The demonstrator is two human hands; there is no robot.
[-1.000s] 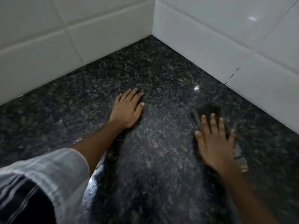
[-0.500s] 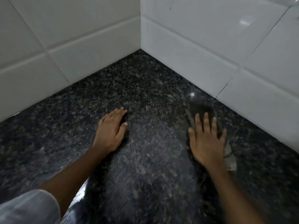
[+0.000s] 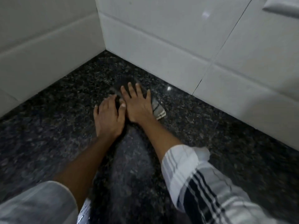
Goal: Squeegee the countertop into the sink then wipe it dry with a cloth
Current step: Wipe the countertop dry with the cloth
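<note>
So you've got both hands down flat on the dark speckled granite counter, tucked close to the corner where the white tiled walls meet. Your right hand is spread open, palm pressing on a folded grey cloth with pale stripes, which pokes out on the thumbless side of your hand, just beside the right-hand wall. Your left hand sits right next to it, fingers loosely open and touching the counter, thumb nearly against the right hand, gripping nothing. My guess is it's there to brace you while you lean in. Looks like you're on the drying part, pushing flat so the cloth soaks up the corner. No squeegee or sink in view. There's a duller streak running back toward you, maybe a wiped path, though it's too blurry to say.
</note>
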